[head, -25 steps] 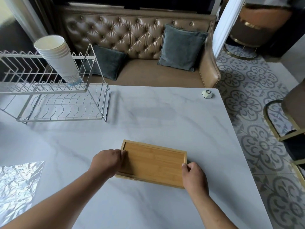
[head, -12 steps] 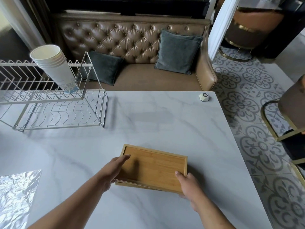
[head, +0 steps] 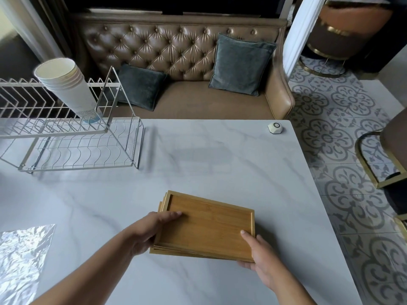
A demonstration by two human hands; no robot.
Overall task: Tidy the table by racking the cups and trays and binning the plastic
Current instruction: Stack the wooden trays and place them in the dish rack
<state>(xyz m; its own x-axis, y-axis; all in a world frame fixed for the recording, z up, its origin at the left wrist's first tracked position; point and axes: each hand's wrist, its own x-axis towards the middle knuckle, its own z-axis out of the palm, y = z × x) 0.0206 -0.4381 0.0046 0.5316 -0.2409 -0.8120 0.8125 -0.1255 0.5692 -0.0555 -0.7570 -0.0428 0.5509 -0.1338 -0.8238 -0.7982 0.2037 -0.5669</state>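
**Fingers (head: 169, 216) at both ends of the tray stack (head: 207, 227)**

The fingers of the left hand (head: 147, 232) lie nearly straight across the left end of the top tray. Its thumb is hidden, so I cannot tell whether that hand clamps the stack or only steadies it. The right hand (head: 262, 260) pinches the near right corner, thumb on the top rim and fingers curled beneath.

The bamboo trays are near the middle of the worktop (head: 220, 155) and are not squared up: lower edges peek out on the left and near sides.

Far to the left stands the wire rack (head: 72, 137), with the nested cups (head: 68, 89) leaning in its upper tier. The plastic sheet (head: 19, 260) lies at the near left edge, not yet binned.

The step in hand looks like gathering the trays for the rack. Before lifting, it would be best to:

- Tap the edges flush.
- Get fingers under both ends.
- Keep the stack level, since loose smooth trays are likely to slide.

The stack should then reach the lower tier from its open right side, well clear of the cups.
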